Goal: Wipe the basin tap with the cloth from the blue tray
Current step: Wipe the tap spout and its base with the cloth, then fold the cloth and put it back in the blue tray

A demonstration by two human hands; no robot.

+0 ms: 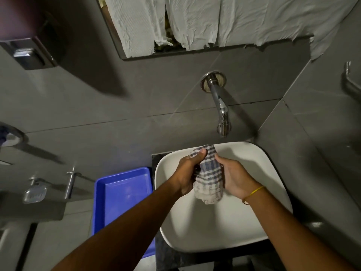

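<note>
A chrome tap [220, 103] juts from the grey tiled wall above a white basin [252, 165]. Over the basin, both hands hold a bunched blue-and-white checked cloth [210, 178]. My left hand [187, 171] grips its left side, thumb on the top fold. My right hand [235, 178], with a yellow band at the wrist, clasps its right side. The cloth hangs well below the tap's spout, apart from it. The blue tray [121, 194] sits to the left of the basin with nothing in it.
A mirror [125, 53] covered with white paper hangs above the tap. A metal dispenser [29, 53] is on the wall at upper left. A soap dish [35, 193] and a chrome rod [69, 184] are at left. A metal hook [349, 79] sticks out at right.
</note>
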